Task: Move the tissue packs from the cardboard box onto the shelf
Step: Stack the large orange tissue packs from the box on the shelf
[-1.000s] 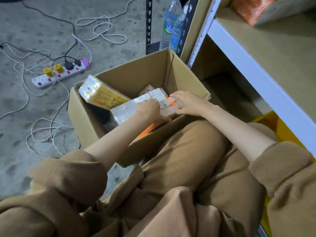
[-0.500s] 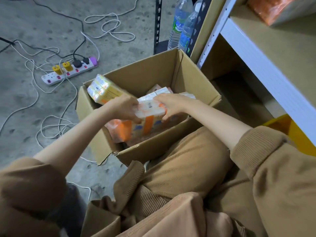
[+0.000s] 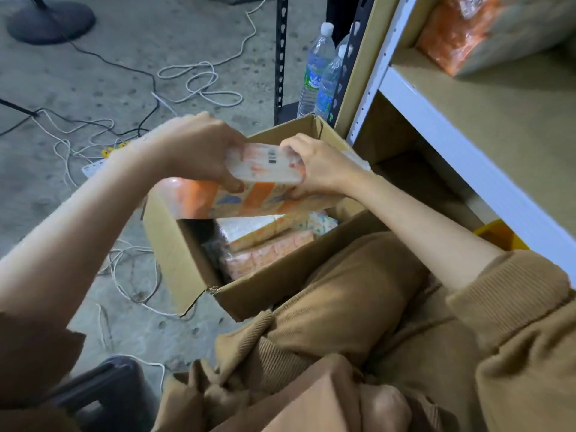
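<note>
Left hand (image 3: 199,148) and right hand (image 3: 321,165) grip opposite ends of an orange-and-white tissue pack (image 3: 265,169), fingers closed on it, above the cardboard box (image 3: 174,244). More packs (image 3: 268,244) lie inside the box. Pack print is unreadable.

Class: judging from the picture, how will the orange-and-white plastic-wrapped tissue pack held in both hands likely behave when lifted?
The orange-and-white plastic-wrapped tissue pack is probably light for its bulk: the left hand and right hand pinch only its top edge. Its glossy film may be slippery. It seems soft yet holds its block shape above the brown cardboard box.
</note>
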`<state>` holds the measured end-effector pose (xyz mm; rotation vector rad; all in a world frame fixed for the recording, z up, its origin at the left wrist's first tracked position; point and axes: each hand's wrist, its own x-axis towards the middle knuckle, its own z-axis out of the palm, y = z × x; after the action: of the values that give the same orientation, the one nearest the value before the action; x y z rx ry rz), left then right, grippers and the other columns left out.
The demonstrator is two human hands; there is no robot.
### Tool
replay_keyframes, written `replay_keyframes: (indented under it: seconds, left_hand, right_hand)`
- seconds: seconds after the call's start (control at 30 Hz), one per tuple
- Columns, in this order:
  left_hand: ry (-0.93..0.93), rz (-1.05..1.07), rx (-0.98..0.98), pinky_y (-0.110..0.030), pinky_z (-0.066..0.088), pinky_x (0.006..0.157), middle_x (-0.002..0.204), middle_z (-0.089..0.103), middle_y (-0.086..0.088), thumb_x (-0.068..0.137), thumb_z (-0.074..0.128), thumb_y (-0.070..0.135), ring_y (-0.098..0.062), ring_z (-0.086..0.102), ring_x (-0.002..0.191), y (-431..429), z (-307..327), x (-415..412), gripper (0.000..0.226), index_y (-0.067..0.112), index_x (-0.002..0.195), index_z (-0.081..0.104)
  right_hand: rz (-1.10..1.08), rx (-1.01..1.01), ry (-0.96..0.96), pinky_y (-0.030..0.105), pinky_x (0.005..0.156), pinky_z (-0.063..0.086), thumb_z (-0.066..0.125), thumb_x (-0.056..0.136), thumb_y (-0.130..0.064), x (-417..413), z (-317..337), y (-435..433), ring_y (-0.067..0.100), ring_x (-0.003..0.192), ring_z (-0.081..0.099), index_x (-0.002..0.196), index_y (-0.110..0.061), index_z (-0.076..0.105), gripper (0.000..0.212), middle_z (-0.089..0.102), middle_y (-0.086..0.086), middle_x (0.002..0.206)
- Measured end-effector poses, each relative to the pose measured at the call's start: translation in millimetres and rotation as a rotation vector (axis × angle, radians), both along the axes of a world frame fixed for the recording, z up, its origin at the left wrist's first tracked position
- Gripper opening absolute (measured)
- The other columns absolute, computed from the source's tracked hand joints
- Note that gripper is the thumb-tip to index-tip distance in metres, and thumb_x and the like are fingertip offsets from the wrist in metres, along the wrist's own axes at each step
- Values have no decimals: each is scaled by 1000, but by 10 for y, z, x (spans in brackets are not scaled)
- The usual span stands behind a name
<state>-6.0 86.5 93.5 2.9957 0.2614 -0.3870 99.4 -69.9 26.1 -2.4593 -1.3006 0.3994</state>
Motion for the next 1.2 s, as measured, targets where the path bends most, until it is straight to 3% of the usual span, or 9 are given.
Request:
replay_keyframes:
  seconds: [0.1, 0.23, 0.33, 0.43, 0.57, 0.83, 0.97, 1.07, 1.2]
  left_hand:
    - [-93, -45, 12, -32, 45, 75, 101, 68, -11, 60, 80, 39, -24, 46, 78, -80, 368, 52, 58, 27, 114, 63]
    - [-213, -128, -1, -28, 37, 71, 105, 69, -11, 45, 71, 53, -21, 44, 79, -238, 791, 190, 76, 28, 117, 62]
    - [-297, -202, -34, -29, 35, 66, 111, 68, -13, 53, 76, 49, -19, 43, 83, -403, 1016, 328, 74, 19, 119, 62]
    - [-413, -317, -54, -25, 42, 63, 107, 69, -14, 50, 60, 50, -25, 52, 83, -601, 1190, 507, 78, 16, 120, 62]
    - [-506, -416, -57, -33, 47, 69, 109, 69, -12, 63, 75, 47, -23, 53, 83, -953, 1300, 858, 72, 19, 126, 57]
    - [-574, -583, -94, -39, 47, 74, 110, 67, -14, 69, 72, 40, -37, 59, 100, -1870, 1221, 1536, 60, 20, 123, 57]
    - [-545, -656, -118, -35, 43, 69, 106, 68, -15, 66, 72, 47, -37, 60, 97, -2292, 1082, 1872, 62, 19, 120, 59]
    - [-521, -720, -167, -31, 38, 65, 101, 69, -15, 52, 59, 52, -37, 62, 93, -2553, 974, 2059, 68, 21, 113, 62]
    - [-464, -715, -193, -35, 47, 74, 109, 68, -14, 51, 53, 52, -35, 61, 101, -2808, 860, 2287, 75, 27, 122, 58]
  right_hand:
    - [-40, 34, -80, 32, 82, 37, 81, 62, -22, 38, 381, -101, 25, 108, 51, 117, -5, 48, 66, 52, 10, 117]
    - [-104, 103, -205, 28, 72, 32, 81, 61, -22, 148, 862, -358, 23, 102, 52, 112, -2, 51, 62, 54, 12, 111]
    - [-157, 127, -301, 29, 74, 35, 80, 61, -22, 248, 1201, -587, 24, 102, 52, 112, -1, 51, 62, 54, 13, 115]
    - [-225, 120, -400, 37, 82, 43, 80, 59, -23, 330, 1510, -883, 27, 102, 53, 113, -3, 52, 64, 54, 14, 115]
    - [-344, 87, -487, 43, 83, 46, 81, 55, -21, 432, 1777, -1331, 30, 100, 53, 111, -3, 53, 65, 55, 16, 111]
    - [-625, -11, -535, 33, 74, 35, 78, 59, -14, 609, 1837, -2297, 29, 102, 55, 114, -3, 52, 61, 53, 15, 114]
    - [-717, -86, -513, 36, 76, 40, 79, 58, -16, 729, 1727, -2709, 28, 100, 55, 111, -6, 51, 61, 53, 12, 112]
    - [-754, -121, -488, 37, 81, 40, 78, 59, -16, 855, 1613, -2961, 29, 103, 54, 111, -3, 52, 60, 54, 14, 111]
    - [-793, -170, -459, 35, 85, 42, 77, 64, -19, 1037, 1492, -3169, 27, 109, 53, 119, -7, 51, 62, 55, 13, 115]
